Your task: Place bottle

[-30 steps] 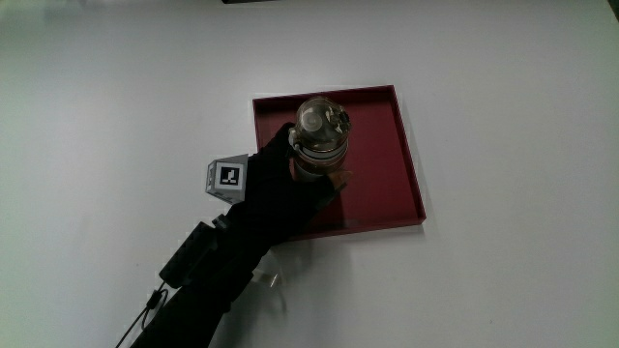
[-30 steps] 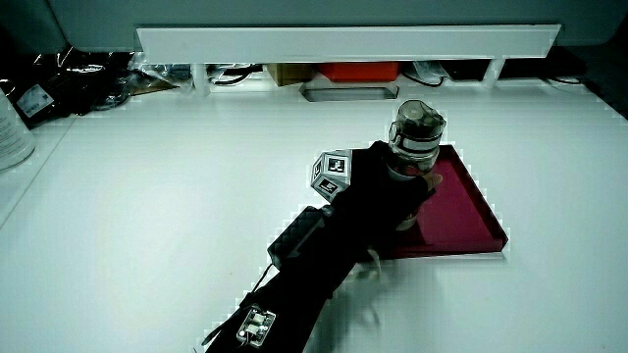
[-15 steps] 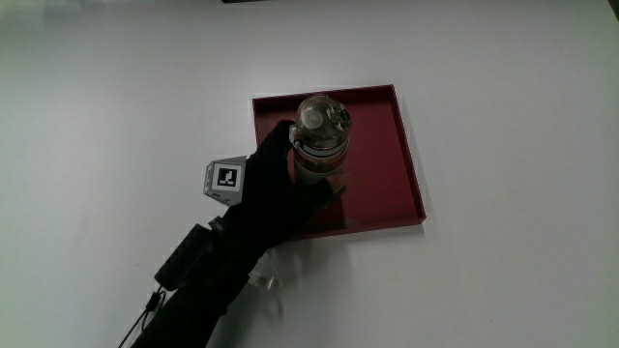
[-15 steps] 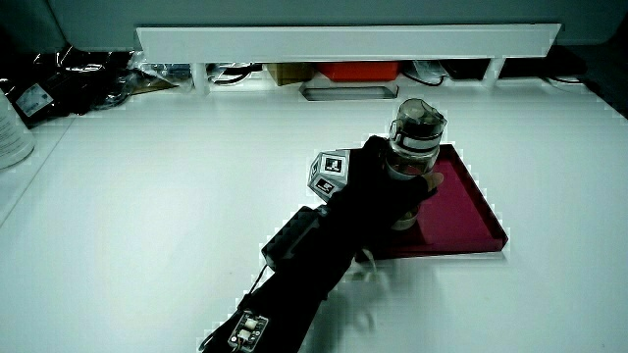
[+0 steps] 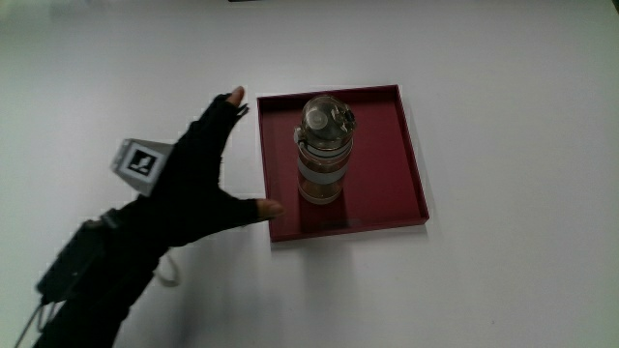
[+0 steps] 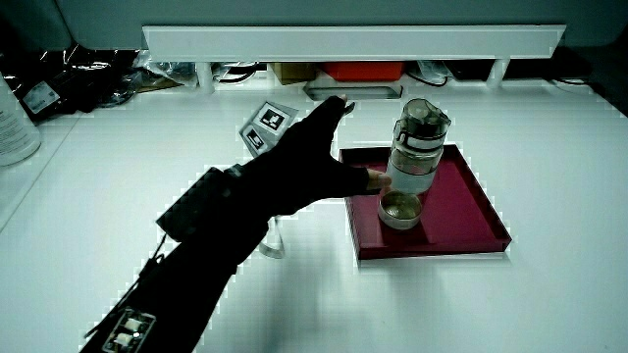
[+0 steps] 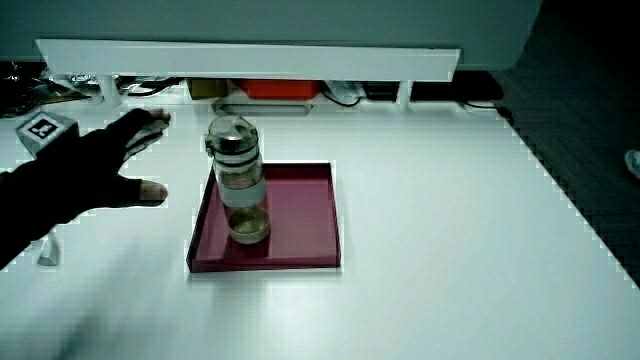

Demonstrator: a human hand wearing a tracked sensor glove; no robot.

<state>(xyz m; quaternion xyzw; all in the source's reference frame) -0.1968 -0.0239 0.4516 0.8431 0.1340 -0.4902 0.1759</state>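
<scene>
A clear bottle [image 5: 322, 150] with a grey lid and a pale band stands upright in a dark red square tray [image 5: 387, 184]. Both side views show the bottle [image 6: 414, 162] [image 7: 238, 180] standing free in the tray [image 6: 461, 211] [image 7: 300, 225]. The gloved hand [image 5: 198, 179] hovers over the white table beside the tray, fingers spread, holding nothing. Its thumb tip reaches the tray's rim without touching the bottle. The patterned cube [image 5: 140, 162] sits on the hand's back. The hand [image 6: 314, 162] [image 7: 95, 165] appears in both side views.
A low white partition [image 6: 343, 41] runs along the table's edge farthest from the person, with an orange box [image 6: 361, 71], cables and clutter under it. A white container [image 6: 15, 123] stands at the table's edge.
The hand has let go of the bottle and drawn away from it, off the tray, with fingers now spread. The bottle stays upright in the tray.
</scene>
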